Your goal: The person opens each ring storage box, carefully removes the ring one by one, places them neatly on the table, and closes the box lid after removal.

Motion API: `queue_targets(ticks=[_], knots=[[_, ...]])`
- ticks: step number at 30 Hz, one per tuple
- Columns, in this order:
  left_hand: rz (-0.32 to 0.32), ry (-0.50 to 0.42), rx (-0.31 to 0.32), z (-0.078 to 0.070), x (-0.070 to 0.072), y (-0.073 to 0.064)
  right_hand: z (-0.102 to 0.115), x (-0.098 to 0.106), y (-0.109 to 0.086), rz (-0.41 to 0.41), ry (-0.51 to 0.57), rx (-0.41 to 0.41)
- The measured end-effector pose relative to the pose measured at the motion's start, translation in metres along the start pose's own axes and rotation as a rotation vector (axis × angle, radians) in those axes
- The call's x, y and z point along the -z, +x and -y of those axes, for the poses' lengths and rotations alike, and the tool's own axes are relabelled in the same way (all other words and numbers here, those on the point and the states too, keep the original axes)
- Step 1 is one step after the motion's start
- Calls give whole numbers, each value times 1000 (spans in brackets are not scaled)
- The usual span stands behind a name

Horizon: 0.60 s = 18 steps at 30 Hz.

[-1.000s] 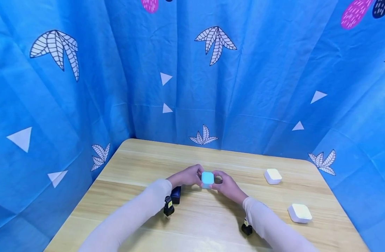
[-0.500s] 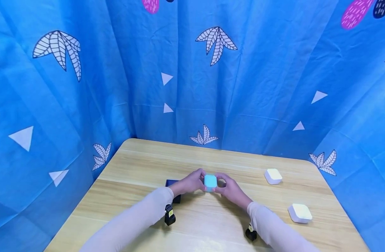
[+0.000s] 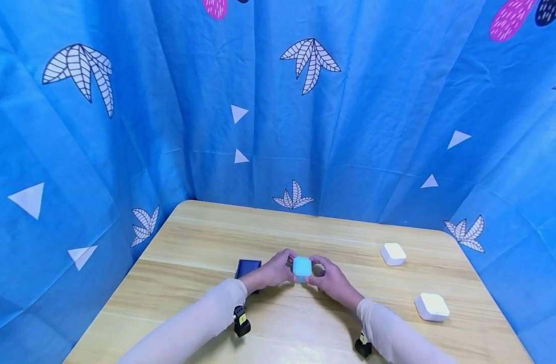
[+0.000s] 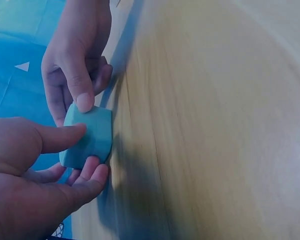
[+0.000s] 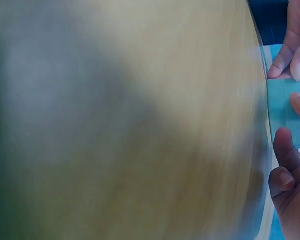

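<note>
A small turquoise box (image 3: 302, 268) with rounded corners is held between both hands near the middle of the table. My left hand (image 3: 275, 269) pinches its left side and my right hand (image 3: 331, 279) its right side. In the left wrist view, both thumbs press the near face of the turquoise box (image 4: 96, 134), and a seam runs across that face. Its lower edge is close to the wood; whether it touches I cannot tell. Behind my left wrist lies a dark blue box (image 3: 249, 266), partly hidden by the forearm.
Two white rounded boxes stand on the right of the table, the farther white box (image 3: 393, 254) and the nearer white box (image 3: 432, 307). A blue patterned curtain (image 3: 278, 126) hangs around the back and sides of the wooden table (image 3: 205, 222).
Both hands have shifted slightly nearer to me with the turquoise box between them. More of the dark blue box shows beside my left wrist now.
</note>
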<state>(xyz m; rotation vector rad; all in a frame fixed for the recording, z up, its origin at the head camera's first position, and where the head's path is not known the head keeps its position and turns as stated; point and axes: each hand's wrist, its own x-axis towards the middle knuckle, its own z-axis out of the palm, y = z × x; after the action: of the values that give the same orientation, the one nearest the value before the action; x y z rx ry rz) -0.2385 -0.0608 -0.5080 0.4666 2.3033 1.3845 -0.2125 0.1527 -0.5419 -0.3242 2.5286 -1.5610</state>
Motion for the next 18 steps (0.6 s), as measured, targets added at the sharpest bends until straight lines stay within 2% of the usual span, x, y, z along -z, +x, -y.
queue_targets(ticks=[5, 8, 13, 18], knots=[[-8, -18, 7, -1, -4, -9, 0, -2, -6, 10, 18, -11], [-24, -58, 4, -1, -7, -15, 0, -3, -11, 14, 16, -6], [-64, -93, -25, 2, -14, -24, 0, -5, -16, 7, 19, 10], [-117, -100, -29, 8, -21, -31, -1, -8, -19, 6, 10, -5]])
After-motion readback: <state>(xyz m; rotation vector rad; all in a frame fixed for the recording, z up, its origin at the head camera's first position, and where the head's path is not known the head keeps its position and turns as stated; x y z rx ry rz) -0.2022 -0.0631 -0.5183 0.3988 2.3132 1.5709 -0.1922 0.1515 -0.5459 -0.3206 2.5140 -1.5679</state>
